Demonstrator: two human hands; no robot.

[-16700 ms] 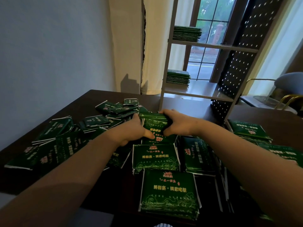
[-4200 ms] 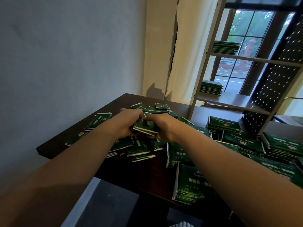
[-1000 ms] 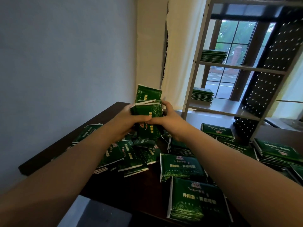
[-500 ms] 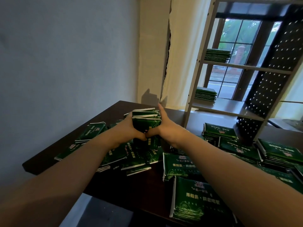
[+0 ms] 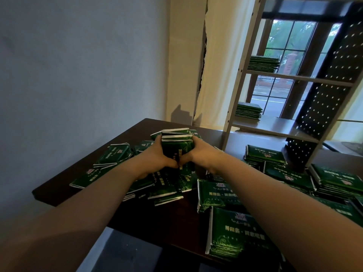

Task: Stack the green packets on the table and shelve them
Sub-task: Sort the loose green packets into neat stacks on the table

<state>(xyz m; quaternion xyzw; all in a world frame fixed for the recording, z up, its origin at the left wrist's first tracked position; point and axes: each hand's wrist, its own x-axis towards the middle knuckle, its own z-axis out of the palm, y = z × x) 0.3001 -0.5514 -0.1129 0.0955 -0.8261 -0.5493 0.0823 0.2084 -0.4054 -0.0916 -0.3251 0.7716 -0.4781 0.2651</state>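
A bundle of green packets [image 5: 176,143] stands on edge between my two hands over the dark table [image 5: 137,126]. My left hand [image 5: 155,154] grips its left side and my right hand [image 5: 200,153] grips its right side, thumbs meeting in front. Loose green packets [image 5: 115,154] lie scattered under and left of my hands. Neater piles [image 5: 265,155] sit to the right. The white shelf unit [image 5: 275,127] behind the table holds one stack [image 5: 248,110] on its lower board and another stack [image 5: 263,63] higher up.
A black pegboard panel [image 5: 326,99] forms the shelf's right side. A blue-grey wall runs along the left, and a cream curtain [image 5: 220,61] and a window stand behind the shelf. More packet piles [image 5: 235,236] lie near the table's front edge.
The bundle in my hands has come down from chest height towards the table and its packets are squared together. The view has shifted slightly.
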